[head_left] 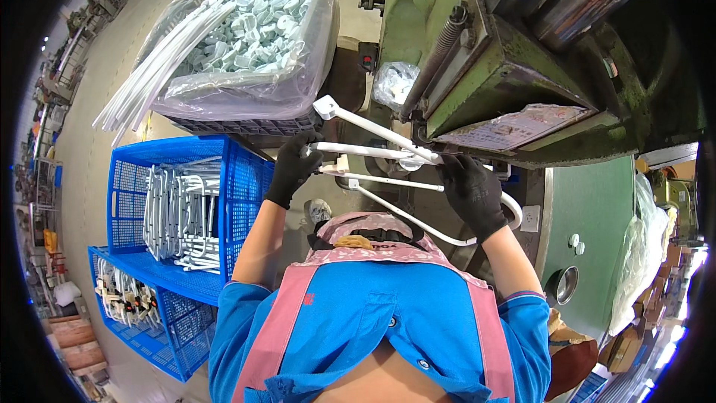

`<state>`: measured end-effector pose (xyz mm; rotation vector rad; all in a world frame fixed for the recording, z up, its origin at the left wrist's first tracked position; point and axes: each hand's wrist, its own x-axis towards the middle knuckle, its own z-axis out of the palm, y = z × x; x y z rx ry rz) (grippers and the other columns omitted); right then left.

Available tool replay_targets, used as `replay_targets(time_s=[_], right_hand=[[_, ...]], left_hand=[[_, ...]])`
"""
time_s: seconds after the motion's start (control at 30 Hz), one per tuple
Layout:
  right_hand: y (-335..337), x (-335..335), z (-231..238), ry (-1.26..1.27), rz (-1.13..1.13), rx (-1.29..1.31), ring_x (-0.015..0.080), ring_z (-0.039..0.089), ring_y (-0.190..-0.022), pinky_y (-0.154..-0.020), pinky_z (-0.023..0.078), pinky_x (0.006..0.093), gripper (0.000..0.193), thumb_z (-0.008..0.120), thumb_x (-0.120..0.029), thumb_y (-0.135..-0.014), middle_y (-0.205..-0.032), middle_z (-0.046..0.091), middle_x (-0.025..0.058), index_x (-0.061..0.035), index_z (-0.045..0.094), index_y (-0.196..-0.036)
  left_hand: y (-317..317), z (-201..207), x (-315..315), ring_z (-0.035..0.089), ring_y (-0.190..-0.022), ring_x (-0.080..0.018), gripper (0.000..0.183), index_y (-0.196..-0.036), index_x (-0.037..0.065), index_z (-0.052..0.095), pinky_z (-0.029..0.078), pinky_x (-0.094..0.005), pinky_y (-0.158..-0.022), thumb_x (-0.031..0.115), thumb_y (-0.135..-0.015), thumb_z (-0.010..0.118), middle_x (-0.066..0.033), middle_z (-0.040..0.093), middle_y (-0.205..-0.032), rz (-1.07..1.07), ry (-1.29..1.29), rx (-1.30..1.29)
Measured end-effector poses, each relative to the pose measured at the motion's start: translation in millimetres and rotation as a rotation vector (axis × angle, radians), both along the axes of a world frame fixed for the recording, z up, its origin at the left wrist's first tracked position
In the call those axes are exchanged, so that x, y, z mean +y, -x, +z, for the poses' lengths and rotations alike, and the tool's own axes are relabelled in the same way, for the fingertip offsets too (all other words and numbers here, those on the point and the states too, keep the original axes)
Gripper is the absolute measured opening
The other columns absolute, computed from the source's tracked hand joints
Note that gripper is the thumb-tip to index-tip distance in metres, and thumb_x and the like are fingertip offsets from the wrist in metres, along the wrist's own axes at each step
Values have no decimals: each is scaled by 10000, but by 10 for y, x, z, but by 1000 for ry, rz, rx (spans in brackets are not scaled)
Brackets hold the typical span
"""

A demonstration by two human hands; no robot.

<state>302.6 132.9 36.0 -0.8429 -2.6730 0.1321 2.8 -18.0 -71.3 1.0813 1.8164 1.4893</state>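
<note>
Two gloved hands closed on one white tube frame [388,151] at frame centre. Left hand [292,168] gripping a tube end left of centre; right hand [471,192] clamped farther right, nearer the green press [477,67]. Long axis lying left to right, tilted toward upper left. Finished frames stacked in blue crate [239,172] at left; bag of white caps [253,22] above.
</note>
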Motion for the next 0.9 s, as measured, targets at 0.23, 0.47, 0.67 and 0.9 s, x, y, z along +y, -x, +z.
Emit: replay_targets(time_s=[0.23,0.47,0.67,0.9], right_hand=[[-75,-43,-6,146,0,-51,354,628,-752,-590,503,420,274,624,-197,-847,-913,633,139,-104,595,-1104],[-279,-220,-53,632,102,-78,466,559,-968,-816,471,478,550,582,-121,-841,-1070,573,298,-3,386,-1341],[-296,-418,-562,476,-50,-52,424,620,-843,-670,509,479,652,649,-192,-822,-1004,611,251,-5,345,-1368],[-307,-338,-598,345,28,11,387,642,-728,-595,520,454,576,625,-231,-846,-884,645,216,-12,390,-1325]], left_hand=[[3,0,4,565,-615,-75,285,-1050,23,608,469,-238,-535,22,-765,622,-33,607,-811,0,8,10],[74,-150,-28,616,-880,-203,318,-1037,41,624,487,-351,-794,87,-730,692,-112,660,-928,42,52,161],[-30,254,70,646,-790,-242,218,-923,50,641,492,-372,-704,155,-738,689,-128,658,-828,26,92,194],[-750,394,-32,563,-1062,-297,450,-1213,26,504,439,-384,-910,186,-820,653,-149,587,-1129,-313,-180,149]])
